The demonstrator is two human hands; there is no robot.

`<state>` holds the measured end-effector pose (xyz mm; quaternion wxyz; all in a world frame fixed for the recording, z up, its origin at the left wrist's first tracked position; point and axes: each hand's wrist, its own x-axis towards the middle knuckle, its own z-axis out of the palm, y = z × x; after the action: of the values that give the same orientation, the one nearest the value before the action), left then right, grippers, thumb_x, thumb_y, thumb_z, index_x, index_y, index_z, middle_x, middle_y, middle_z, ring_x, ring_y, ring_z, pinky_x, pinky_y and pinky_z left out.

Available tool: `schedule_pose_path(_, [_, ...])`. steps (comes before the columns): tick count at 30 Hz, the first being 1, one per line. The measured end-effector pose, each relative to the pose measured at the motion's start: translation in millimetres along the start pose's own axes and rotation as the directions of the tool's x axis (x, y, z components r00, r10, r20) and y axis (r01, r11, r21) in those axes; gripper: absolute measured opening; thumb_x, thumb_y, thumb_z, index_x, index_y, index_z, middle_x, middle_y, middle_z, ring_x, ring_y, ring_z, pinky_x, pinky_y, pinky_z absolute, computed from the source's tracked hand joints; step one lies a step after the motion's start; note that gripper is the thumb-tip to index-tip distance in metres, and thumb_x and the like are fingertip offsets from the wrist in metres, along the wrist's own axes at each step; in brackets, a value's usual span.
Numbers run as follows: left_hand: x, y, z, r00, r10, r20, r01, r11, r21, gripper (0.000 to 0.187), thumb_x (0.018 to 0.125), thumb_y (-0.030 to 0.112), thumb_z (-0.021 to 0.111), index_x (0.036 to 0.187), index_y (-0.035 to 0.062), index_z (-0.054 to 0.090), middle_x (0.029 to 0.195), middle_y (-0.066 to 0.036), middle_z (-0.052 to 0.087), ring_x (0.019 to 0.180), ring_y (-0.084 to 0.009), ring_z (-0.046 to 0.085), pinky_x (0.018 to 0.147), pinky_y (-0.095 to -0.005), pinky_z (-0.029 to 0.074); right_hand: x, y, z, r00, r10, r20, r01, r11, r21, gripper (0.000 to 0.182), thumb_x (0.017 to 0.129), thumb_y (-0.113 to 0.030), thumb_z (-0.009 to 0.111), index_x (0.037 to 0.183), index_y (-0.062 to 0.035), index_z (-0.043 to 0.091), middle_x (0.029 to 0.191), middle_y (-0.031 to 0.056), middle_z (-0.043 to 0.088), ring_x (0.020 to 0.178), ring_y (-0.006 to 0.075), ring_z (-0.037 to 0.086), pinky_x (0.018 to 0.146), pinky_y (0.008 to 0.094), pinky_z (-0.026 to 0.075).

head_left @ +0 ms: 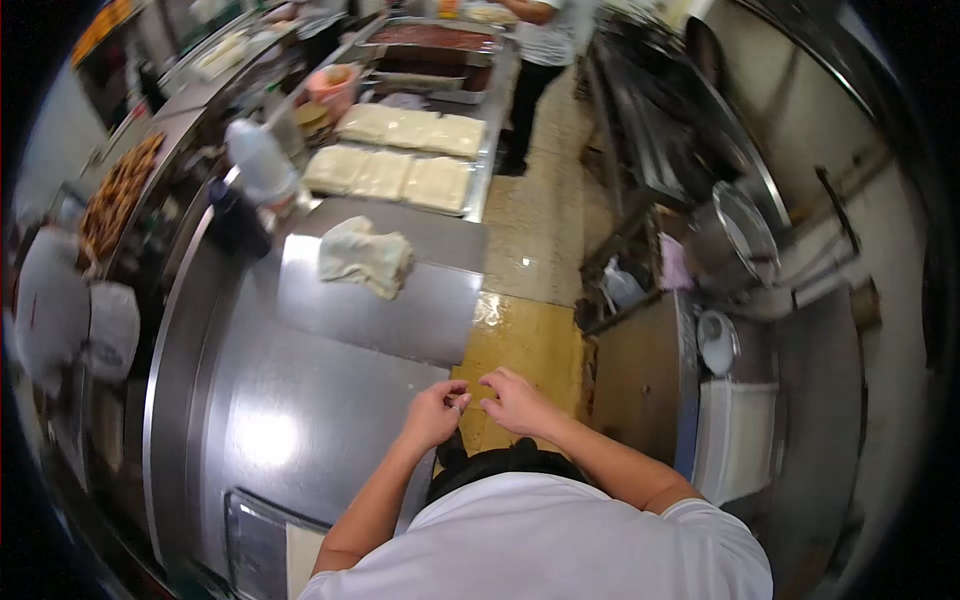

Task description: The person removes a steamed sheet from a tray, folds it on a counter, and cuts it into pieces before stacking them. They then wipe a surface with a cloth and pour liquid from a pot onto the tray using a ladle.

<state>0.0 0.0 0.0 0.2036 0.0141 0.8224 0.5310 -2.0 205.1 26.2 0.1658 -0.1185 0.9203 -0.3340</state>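
Observation:
In front of my waist, over the counter's right edge, my left hand (437,413) is held with its fingers loosely bent and slightly apart, nothing visible in it. My right hand (519,403) faces it across a small gap, fingers half curled and parted, also without anything visible. The steel counter (330,400) lies beside my left hand. Farther up on it rests a crumpled pale cloth (366,256), out of contact with either hand.
Beyond the cloth are trays of pale, flat dough-like slabs (390,178). A dark bottle (238,220) and a white bottle (260,162) line the left side. To the right, a large metal pot (735,240) stands near the stove. Another person (545,60) stands at the far end.

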Motion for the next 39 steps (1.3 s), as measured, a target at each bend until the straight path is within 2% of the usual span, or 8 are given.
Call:
schedule_pose_path(2, [5, -4, 8, 0.993, 0.049, 0.106, -0.048, 0.999, -0.005, 0.033, 0.095, 0.023, 0.071, 0.122, 0.0043, 0.07, 0.11, -0.015, 0.075, 0.087, -0.0253, 0.071, 0.083, -0.0363, 0.056, -17, 3, 7, 0.995, 0.031, -0.09, -0.031, 0.999, -0.006, 0.038, 0.091, -0.021, 0.068, 0.123, -0.001, 0.063, 0.114, 0.0197, 0.062, 0.101, 0.0355, 0.065, 0.09, 0.0449, 0.052])
schedule_pose_path(3, [20, 16, 7, 0.989, 0.079, 0.127, -0.098, 0.984, 0.146, 0.034, 0.095, 0.024, 0.071, 0.122, 0.0037, 0.07, 0.111, -0.016, 0.075, 0.087, -0.0264, 0.071, 0.083, -0.037, 0.056, -14, 21, 6, 0.986, 0.025, -0.165, -0.011, 0.997, 0.082, 0.038, 0.092, -0.022, 0.067, 0.123, -0.001, 0.063, 0.118, 0.0209, 0.062, 0.108, 0.0375, 0.063, 0.095, 0.0459, 0.05])
schedule_pose_path(5, [9, 42, 45, 0.96, 0.105, 0.258, -0.157, 0.97, 0.188, 0.034, 0.095, 0.024, 0.071, 0.122, 0.0027, 0.07, 0.113, -0.017, 0.074, 0.088, -0.0287, 0.073, 0.082, -0.0384, 0.057, -65, 38, -10, 0.972, 0.163, -0.171, -0.147, 0.984, 0.103, 0.04, 0.092, -0.024, 0.066, 0.124, -0.001, 0.062, 0.127, 0.0233, 0.061, 0.121, 0.0414, 0.058, 0.103, 0.048, 0.047])
schedule_pose_path(14, [0, 98, 159, 0.824, 0.216, 0.524, -0.392, 0.885, 0.252, 0.033, 0.096, 0.026, 0.07, 0.12, 0.0043, 0.071, 0.11, -0.016, 0.075, 0.089, -0.028, 0.072, 0.083, -0.0386, 0.057, -230, 101, -7, 0.837, 0.484, -0.254, -0.431, 0.87, 0.239, 0.038, 0.091, -0.024, 0.066, 0.12, -0.0006, 0.065, 0.123, 0.0229, 0.063, 0.117, 0.0408, 0.059, 0.099, 0.0471, 0.048])
schedule_pose_path(17, [-24, 105, 201, 0.794, 0.282, 0.538, -0.446, 0.872, 0.2, 0.034, 0.096, 0.025, 0.07, 0.121, 0.0031, 0.07, 0.11, -0.016, 0.075, 0.088, -0.0276, 0.072, 0.082, -0.0382, 0.057, -268, 112, -5, 0.818, 0.506, -0.272, -0.442, 0.857, 0.264, 0.036, 0.09, -0.022, 0.065, 0.119, -0.0001, 0.065, 0.121, 0.0225, 0.064, 0.115, 0.0413, 0.06, 0.099, 0.0477, 0.049])
schedule_pose_path(26, [-115, 101, 304, 0.732, 0.156, 0.663, -0.415, 0.874, 0.252, 0.034, 0.097, 0.023, 0.069, 0.123, 0.0014, 0.07, 0.11, -0.015, 0.076, 0.089, -0.0226, 0.072, 0.082, -0.0358, 0.057, -377, 154, 8, 0.774, 0.452, -0.444, -0.333, 0.886, 0.321, 0.036, 0.09, -0.021, 0.062, 0.118, 0.0001, 0.065, 0.119, 0.0231, 0.065, 0.115, 0.0407, 0.061, 0.098, 0.0485, 0.049])
schedule_pose_path(30, [-135, 99, 347, 0.693, 0.19, 0.695, -0.465, 0.855, 0.23, 0.035, 0.096, 0.029, 0.069, 0.12, 0.0034, 0.071, 0.112, -0.017, 0.075, 0.091, -0.0292, 0.074, 0.083, -0.0389, 0.058, -436, 171, 14, 0.703, 0.534, -0.47, -0.389, 0.842, 0.374, 0.036, 0.088, -0.023, 0.069, 0.115, -0.0002, 0.067, 0.115, 0.0206, 0.066, 0.108, 0.0387, 0.064, 0.093, 0.0452, 0.051])
schedule_pose_path(39, [-159, 125, 426, 0.498, 0.233, 0.835, -0.617, 0.772, 0.152, 0.037, 0.098, 0.029, 0.067, 0.124, 0.0025, 0.069, 0.111, -0.016, 0.075, 0.09, -0.0257, 0.074, 0.08, -0.0376, 0.058, -508, 195, 25, 0.533, 0.618, -0.578, -0.438, 0.786, 0.437, 0.034, 0.087, -0.022, 0.072, 0.112, 0.0003, 0.068, 0.107, 0.0191, 0.067, 0.097, 0.0344, 0.067, 0.087, 0.0435, 0.053])
